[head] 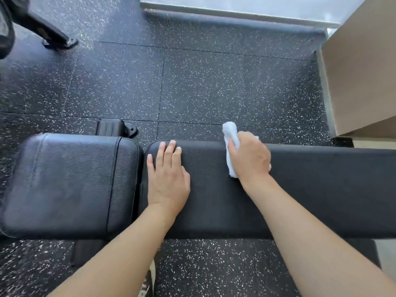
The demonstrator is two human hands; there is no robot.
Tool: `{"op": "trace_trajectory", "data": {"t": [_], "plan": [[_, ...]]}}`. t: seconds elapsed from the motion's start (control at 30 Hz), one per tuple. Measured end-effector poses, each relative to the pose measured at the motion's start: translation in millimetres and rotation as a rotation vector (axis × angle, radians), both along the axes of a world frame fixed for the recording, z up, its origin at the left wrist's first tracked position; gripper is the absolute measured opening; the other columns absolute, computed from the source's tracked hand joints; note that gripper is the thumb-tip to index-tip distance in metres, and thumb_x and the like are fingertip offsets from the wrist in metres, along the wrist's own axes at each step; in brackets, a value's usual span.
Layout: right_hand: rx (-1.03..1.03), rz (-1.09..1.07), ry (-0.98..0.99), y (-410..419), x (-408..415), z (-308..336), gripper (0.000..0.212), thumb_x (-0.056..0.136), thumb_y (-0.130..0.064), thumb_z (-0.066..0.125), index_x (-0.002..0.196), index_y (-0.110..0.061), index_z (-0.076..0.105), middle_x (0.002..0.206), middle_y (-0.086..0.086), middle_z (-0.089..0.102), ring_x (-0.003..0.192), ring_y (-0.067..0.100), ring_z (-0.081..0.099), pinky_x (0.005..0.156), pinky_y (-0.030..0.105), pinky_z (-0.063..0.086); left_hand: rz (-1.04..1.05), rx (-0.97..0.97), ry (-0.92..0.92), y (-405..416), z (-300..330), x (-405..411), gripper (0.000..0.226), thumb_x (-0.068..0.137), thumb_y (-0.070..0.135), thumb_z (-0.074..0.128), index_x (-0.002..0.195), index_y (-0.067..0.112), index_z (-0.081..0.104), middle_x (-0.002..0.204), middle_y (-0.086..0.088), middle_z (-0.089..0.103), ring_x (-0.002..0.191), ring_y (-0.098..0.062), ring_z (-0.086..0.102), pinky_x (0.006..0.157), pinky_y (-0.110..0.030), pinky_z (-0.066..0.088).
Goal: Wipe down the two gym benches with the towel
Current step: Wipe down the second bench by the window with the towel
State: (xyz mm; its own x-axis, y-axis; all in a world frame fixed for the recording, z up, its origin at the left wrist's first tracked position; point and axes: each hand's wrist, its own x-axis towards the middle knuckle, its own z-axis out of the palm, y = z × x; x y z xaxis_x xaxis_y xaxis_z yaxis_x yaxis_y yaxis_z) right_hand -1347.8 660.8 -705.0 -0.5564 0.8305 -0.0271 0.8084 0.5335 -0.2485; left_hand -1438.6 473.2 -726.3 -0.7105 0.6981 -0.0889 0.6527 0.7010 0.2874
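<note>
The small white cloth towel (pixel 230 144) is gripped by the right hand (pixel 249 157) at the far edge of the long black padded bench (pixel 321 189); the left hand (pixel 168 179) is laid flat (fingers straight) near its end.

Two padded sections set end to end across the view: seat pad (pixel 68 183) at left, long bench pad (pixel 321 194) at right, a narrow gap between them. Left hand (pixel 168 181) flat on the near-left end of the long pad, just beside the gap. Right hand (pixel 249 157) further right, toward the pad's far edge, on top of the towel (pixel 230 133), which pokes out beyond the fingers and overhangs the far edge. Bench wheel (pixel 116 127) on the floor (pixel 203 82) just behind the seat pad. Machine leg (pixel 53 33) far left at the back. Wall (pixel 362 67) at right, well behind the bench.
</note>
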Motion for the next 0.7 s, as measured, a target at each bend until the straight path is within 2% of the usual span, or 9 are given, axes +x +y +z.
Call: {"op": "trace_trajectory", "data": {"t": [0.07, 0.13, 0.17, 0.27, 0.33, 0.43, 0.57, 0.63, 0.7], "plan": [[-0.015, 0.173, 0.035, -48.0, -10.0, 3.0, 0.009, 0.093, -0.026, 0.049, 0.097, -0.024, 0.056, 0.081, -0.002, 0.052, 0.074, 0.032, 0.062, 0.055, 0.030, 0.046, 0.022, -0.015, -0.060, 2.1, 6.4, 1.0, 0.056, 0.100, 0.017, 0.053, 0.155, 0.010, 0.045, 0.172, -0.005, 0.030, 0.162, -0.027, 0.020, 0.129, -0.058, 0.016], [-0.061, 0.336, 0.083, -93.7, -6.0, 7.4, 0.036, 0.080, -0.019, 0.070, 0.111, -0.028, 0.055, 0.081, -0.005, 0.049, 0.073, 0.025, 0.058, 0.044, 0.032, 0.053, 0.001, -0.029, -0.088, -2.7, 10.6, 4.1, 0.057, 0.102, 0.016, 0.051, 0.158, 0.012, 0.040, 0.174, -0.002, 0.025, 0.163, -0.024, 0.015, 0.130, -0.056, 0.014], [-0.088, 0.338, 0.151, -105.5, 1.9, 5.1, 0.041, 0.076, -0.020, 0.080, 0.111, -0.024, 0.060, 0.081, -0.005, 0.054, 0.072, 0.022, 0.060, 0.041, 0.030, 0.052, -0.038, -0.040, -0.082, -6.5, 11.9, 7.7, 0.055, 0.104, 0.016, 0.048, 0.158, 0.011, 0.041, 0.173, -0.003, 0.026, 0.163, -0.025, 0.015, 0.130, -0.057, 0.015], [-0.049, 0.330, 0.298, -111.4, 47.1, -3.0, 0.018, 0.082, -0.026, 0.078, 0.085, -0.019, 0.062, 0.073, -0.005, 0.057, 0.062, 0.016, 0.059, 0.043, 0.030, 0.047, -0.236, -0.069, -0.028, -10.1, 15.6, 27.6, 0.056, 0.102, 0.020, 0.035, 0.154, 0.006, 0.047, 0.170, -0.009, 0.033, 0.161, -0.030, 0.024, 0.126, -0.062, 0.023], [0.015, 0.394, 0.284, -100.0, 84.4, -11.5, 0.016, 0.089, -0.028, 0.071, 0.082, -0.020, 0.059, 0.073, -0.006, 0.054, 0.065, 0.014, 0.056, 0.048, 0.029, 0.048, -0.366, -0.072, -0.006, 1.1, 13.6, 40.9, 0.063, 0.100, 0.026, 0.027, 0.156, 0.005, 0.046, 0.171, -0.010, 0.032, 0.160, -0.031, 0.024, 0.126, -0.062, 0.023], [0.157, 0.459, 0.281, -67.2, 139.8, -17.8, 0.022, 0.092, -0.026, 0.068, 0.076, -0.019, 0.057, 0.070, -0.006, 0.049, 0.063, 0.014, 0.052, 0.048, 0.030, 0.046, -0.298, -0.005, 0.014, 21.7, 6.0, 58.3, 0.061, 0.098, 0.023, 0.037, 0.157, 0.009, 0.045, 0.170, -0.008, 0.034, 0.160, -0.029, 0.026, 0.127, -0.061, 0.021], [0.232, 0.189, 0.263, -8.0, 154.7, -18.7, 0.022, 0.087, -0.020, 0.078, 0.072, -0.015, 0.063, 0.065, -0.003, 0.058, 0.055, 0.021, 0.059, 0.043, 0.028, 0.045, -0.222, 0.071, 0.064, 21.0, -6.5, 66.3, 0.061, 0.095, 0.026, 0.039, 0.155, 0.015, 0.048, 0.167, -0.005, 0.039, 0.158, -0.027, 0.030, 0.128, -0.057, 0.020], [0.184, 0.076, 0.286, 8.9, 126.4, -18.8, 0.022, 0.084, -0.019, 0.082, 0.074, -0.013, 0.064, 0.066, 0.000, 0.061, 0.054, 0.027, 0.061, 0.044, 0.027, 0.040, -0.227, 0.074, 0.084, 21.0, -7.3, 65.2, 0.061, 0.095, 0.027, 0.039, 0.154, 0.016, 0.048, 0.166, -0.004, 0.040, 0.157, -0.027, 0.030, 0.129, -0.055, 0.019], [0.137, 0.015, 0.323, 16.9, 87.1, -21.4, 0.018, 0.088, -0.020, 0.077, 0.079, -0.011, 0.064, 0.072, 0.003, 0.064, 0.058, 0.032, 0.062, 0.049, 0.028, 0.036, -0.221, 0.082, 0.109, 22.6, -9.7, 64.4, 0.061, 0.095, 0.026, 0.040, 0.154, 0.016, 0.049, 0.166, -0.005, 0.041, 0.157, -0.028, 0.031, 0.129, -0.055, 0.020]]}}
